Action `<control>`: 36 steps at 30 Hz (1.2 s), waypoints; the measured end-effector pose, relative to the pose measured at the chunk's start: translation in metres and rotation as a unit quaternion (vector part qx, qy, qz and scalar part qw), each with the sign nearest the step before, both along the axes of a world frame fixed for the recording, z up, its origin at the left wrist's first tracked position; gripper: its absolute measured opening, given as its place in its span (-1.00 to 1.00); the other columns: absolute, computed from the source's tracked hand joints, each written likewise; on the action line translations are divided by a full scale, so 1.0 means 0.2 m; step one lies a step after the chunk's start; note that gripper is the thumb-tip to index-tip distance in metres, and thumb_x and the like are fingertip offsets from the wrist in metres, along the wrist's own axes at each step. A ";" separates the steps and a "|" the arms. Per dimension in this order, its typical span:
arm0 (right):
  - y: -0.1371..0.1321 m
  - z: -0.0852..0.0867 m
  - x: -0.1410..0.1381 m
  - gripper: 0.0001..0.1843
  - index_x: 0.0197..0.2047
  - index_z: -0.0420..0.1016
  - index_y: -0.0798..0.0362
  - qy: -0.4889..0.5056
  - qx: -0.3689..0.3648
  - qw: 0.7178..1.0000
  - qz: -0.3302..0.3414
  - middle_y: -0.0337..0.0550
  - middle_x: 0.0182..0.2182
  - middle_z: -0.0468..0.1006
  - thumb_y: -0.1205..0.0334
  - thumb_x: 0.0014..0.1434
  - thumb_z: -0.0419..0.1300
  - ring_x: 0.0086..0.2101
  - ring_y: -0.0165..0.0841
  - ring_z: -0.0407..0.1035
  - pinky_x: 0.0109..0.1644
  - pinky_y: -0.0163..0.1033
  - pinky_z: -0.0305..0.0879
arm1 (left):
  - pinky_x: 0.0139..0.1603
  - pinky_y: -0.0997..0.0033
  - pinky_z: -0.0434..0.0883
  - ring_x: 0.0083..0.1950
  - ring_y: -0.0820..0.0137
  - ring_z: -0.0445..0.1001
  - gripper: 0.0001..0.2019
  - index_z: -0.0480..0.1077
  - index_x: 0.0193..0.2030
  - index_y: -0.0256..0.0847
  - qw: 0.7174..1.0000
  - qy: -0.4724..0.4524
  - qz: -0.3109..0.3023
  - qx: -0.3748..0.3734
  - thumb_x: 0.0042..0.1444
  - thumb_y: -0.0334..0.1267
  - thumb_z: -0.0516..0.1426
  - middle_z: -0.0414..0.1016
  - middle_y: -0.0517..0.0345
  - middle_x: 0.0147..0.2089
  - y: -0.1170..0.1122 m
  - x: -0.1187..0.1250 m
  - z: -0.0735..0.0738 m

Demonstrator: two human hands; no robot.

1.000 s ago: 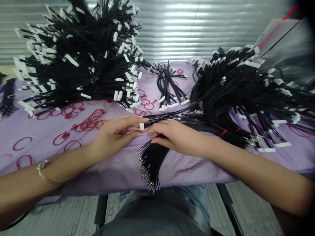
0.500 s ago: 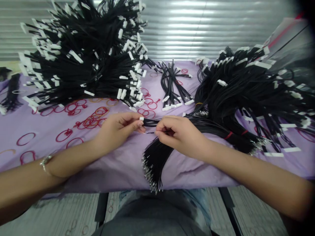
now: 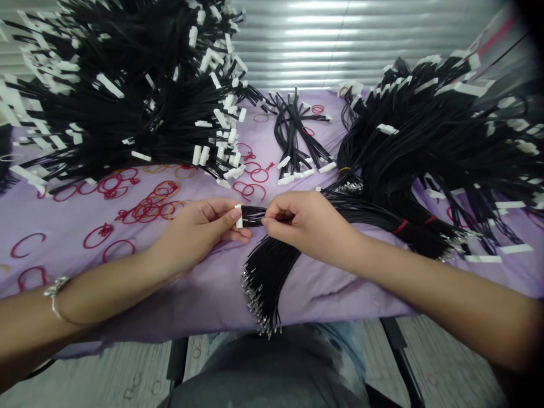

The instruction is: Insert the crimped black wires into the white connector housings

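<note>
My left hand (image 3: 199, 226) pinches a small white connector (image 3: 238, 216) between thumb and fingers. Short black wires (image 3: 254, 215) run from that connector into my right hand (image 3: 304, 224), whose fingers are closed on them. Both hands hover over a purple cloth (image 3: 85, 249) near its front edge. Under my right hand a bundle of loose black wires with metal tips (image 3: 261, 283) fans down over the cloth's edge.
A big heap of black wires with white connectors (image 3: 123, 96) fills the back left. Another heap (image 3: 429, 147) lies at the right, tied with red bands. A small set of finished wires (image 3: 297, 141) lies at the back middle. Red rubber bands (image 3: 148, 209) are scattered on the cloth.
My hands drew slightly apart, so the black wires now show between the connector and my right fingers. The connector turned upright in my left hand. The view shifted a little.
</note>
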State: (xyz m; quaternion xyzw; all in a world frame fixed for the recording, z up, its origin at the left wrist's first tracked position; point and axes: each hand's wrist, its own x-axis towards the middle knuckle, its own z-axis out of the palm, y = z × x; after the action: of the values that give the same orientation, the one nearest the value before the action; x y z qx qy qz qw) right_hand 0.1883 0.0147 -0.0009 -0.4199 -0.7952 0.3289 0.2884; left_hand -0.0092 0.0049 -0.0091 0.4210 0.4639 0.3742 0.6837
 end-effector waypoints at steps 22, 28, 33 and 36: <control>0.05 0.07 -0.02 -0.88 -0.54 0.43 0.15 -0.076 0.038 0.995 0.059 -0.31 -0.60 0.38 0.41 -0.01 0.15 -0.54 -0.56 0.18 -0.42 -0.39 0.03 | -0.29 0.63 0.55 -0.39 0.49 0.56 -0.83 0.53 -0.31 -0.27 0.998 0.033 -0.055 0.025 0.06 -0.19 0.28 0.57 0.13 -0.34 0.03 -0.04 -0.02; 0.03 0.06 -0.03 -0.87 -0.57 0.43 0.15 -0.074 0.041 0.996 0.042 -0.31 -0.63 0.37 0.42 -0.02 0.16 -0.58 -0.58 0.15 -0.46 -0.38 -0.01 | -0.29 0.64 0.54 -0.39 0.52 0.56 -0.81 0.52 -0.30 -0.28 0.998 0.026 -0.061 0.014 0.05 -0.19 0.29 0.56 0.16 -0.36 0.02 -0.03 -0.01; 0.01 0.06 -0.04 -0.85 -0.56 0.44 0.12 -0.081 -0.008 0.997 0.014 -0.34 -0.63 0.40 0.36 0.00 0.12 -0.59 -0.58 0.19 -0.49 -0.38 -0.02 | -0.30 0.64 0.54 -0.40 0.52 0.55 -0.80 0.49 -0.29 -0.32 0.997 0.032 -0.069 0.007 0.05 -0.19 0.28 0.56 0.16 -0.38 0.02 -0.03 0.01; 0.02 0.07 -0.03 -0.85 -0.56 0.44 0.12 -0.084 -0.011 0.996 0.010 -0.35 -0.63 0.39 0.35 -0.01 0.11 -0.59 -0.59 0.19 -0.48 -0.38 -0.01 | -0.30 0.64 0.54 -0.40 0.53 0.55 -0.81 0.48 -0.29 -0.32 0.997 0.037 -0.073 0.009 0.08 -0.20 0.26 0.56 0.15 -0.37 0.02 -0.03 0.00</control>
State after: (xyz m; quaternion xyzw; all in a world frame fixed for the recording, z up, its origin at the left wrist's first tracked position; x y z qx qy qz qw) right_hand 0.1818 0.0178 0.0129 -0.4415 -0.8168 0.3042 0.2130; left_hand -0.0150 0.0097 -0.0081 0.4736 0.4535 0.3119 0.6876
